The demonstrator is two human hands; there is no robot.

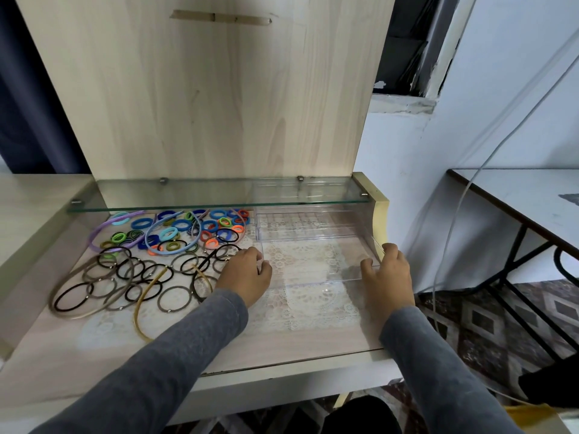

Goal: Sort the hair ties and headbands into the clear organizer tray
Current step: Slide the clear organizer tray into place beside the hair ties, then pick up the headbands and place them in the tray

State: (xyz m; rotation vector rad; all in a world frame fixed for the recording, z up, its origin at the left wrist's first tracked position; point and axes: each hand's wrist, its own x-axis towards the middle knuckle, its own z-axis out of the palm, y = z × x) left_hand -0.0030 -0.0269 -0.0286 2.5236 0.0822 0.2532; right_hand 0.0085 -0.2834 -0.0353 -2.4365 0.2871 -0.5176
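left fingers [261, 265]: curled over the left wall of the clear organizer tray [313, 280], grasping it.
right fingers [369, 267]: hooked round the tray's right wall near the front corner, also grasping.
hands: left hand [247, 278] and right hand [388, 277] sit either side of the tray.
tray: between the hands on the lace mat [313, 308], far end under the glass shelf [219, 195]; looks empty, from where i stand.
hair ties: all outside the left hand; dark hair ties [131, 277] just beside its knuckles, bright hair ties [188, 228] farther back.
headbands: tangled among them, purple headband [94, 241] farthest out.
risk: lift the tray and its back edge may knock the shelf; drag it left and it ploughs the nearest ties into a heap.
count: two hands, one tray, five headbands or so, ties in dozens, too overlapped to count.
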